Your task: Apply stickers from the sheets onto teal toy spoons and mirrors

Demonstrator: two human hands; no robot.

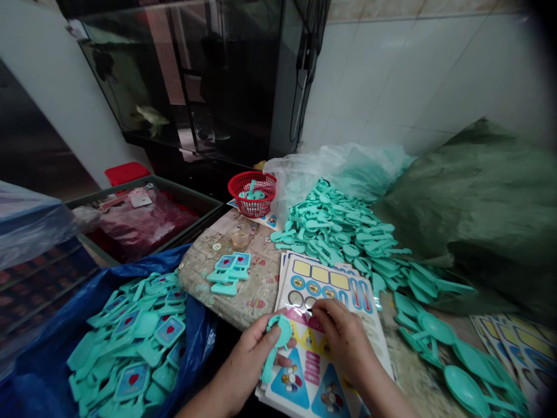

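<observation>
My left hand [246, 363] is shut on a teal plastic piece [281, 332] with a round head and a short handle, holding it over the edge of a sticker sheet. My right hand [342, 337] is on the printed sticker sheet [324, 278], its fingertips beside round silver stickers [300, 299]. Whether those fingers pinch anything, I cannot tell. Loose teal plastic spoon-shaped parts [339, 232] lie heaped beyond the sheet. Teal pieces with heart stickers [130, 342] fill a blue plastic bag at lower left.
A small stack of teal pieces [228, 274] and a glass cup [241, 235] stand on a worn board. Behind are a red basket [252, 194], a green tarp sack [474, 203], a grey crate [143, 217], and a fish tank [174, 75]. More sticker sheets [513, 354] lie at lower right.
</observation>
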